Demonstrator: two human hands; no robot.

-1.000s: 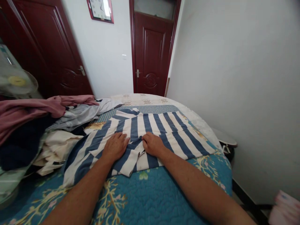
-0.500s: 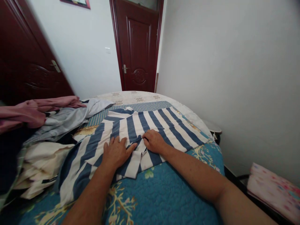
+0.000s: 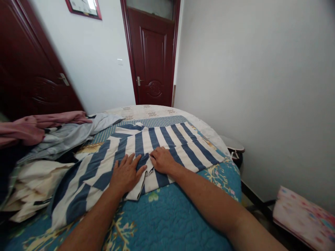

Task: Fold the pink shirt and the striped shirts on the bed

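Observation:
A blue-and-white striped shirt lies spread out over a teal quilted cloth. One part of it stretches toward the near left, and its far edge is bunched a little. My left hand rests flat on the shirt with fingers spread. Just to its right, my right hand has its fingers curled and pinches a fold of the shirt. Between the two hands a small pale flap of the fabric is turned up near the front edge. The right fingertips are partly hidden.
Piled clothes lie at the left: a pink garment, a grey one and a cream one. A patterned pale cloth covers the rounded far edge. A pink flowered object stands low at the right, beside the wall.
The view has tilted up slightly and shifted right. My hands keep nearly the same places on the shirt, left flat and right pinching; the turned-up flap shows a little less.

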